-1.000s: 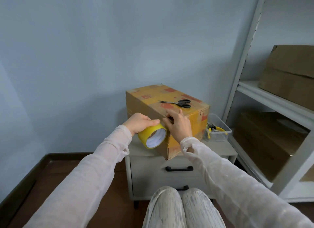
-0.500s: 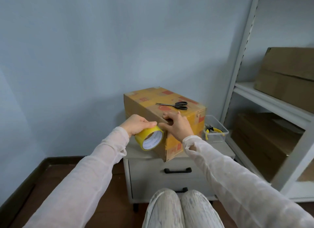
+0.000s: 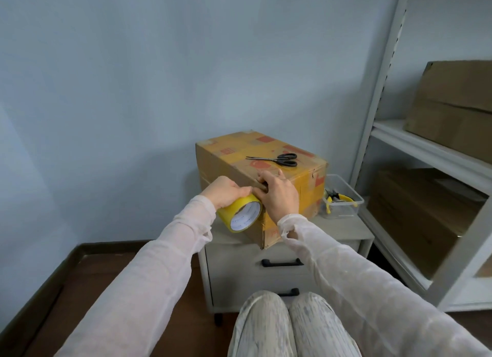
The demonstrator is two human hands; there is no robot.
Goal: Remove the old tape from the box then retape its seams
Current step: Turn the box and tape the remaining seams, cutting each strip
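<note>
A yellow-brown cardboard box [image 3: 239, 157] with red prints lies on a small grey cabinet [image 3: 343, 233]. My left hand [image 3: 225, 191] grips a roll of yellow tape [image 3: 241, 214] against the box's left side, near its front upper corner. My right hand [image 3: 279, 197] lies over that same corner, fingers curled over the top edge right beside the roll. Black scissors [image 3: 279, 160] rest on the box's top. Whether a strip of tape runs from the roll to the box is hidden by my hands.
A clear plastic tub [image 3: 343, 201] holding yellow-handled pliers stands on the cabinet to the right of the box. A white metal shelf unit [image 3: 426, 154] with brown cartons fills the right side. The blue wall lies close behind, dark wood floor to the left.
My left hand and the tape roll have shifted slightly closer to my right hand at the box's corner. The view has tilted a little; the box and scissors have stayed put.
</note>
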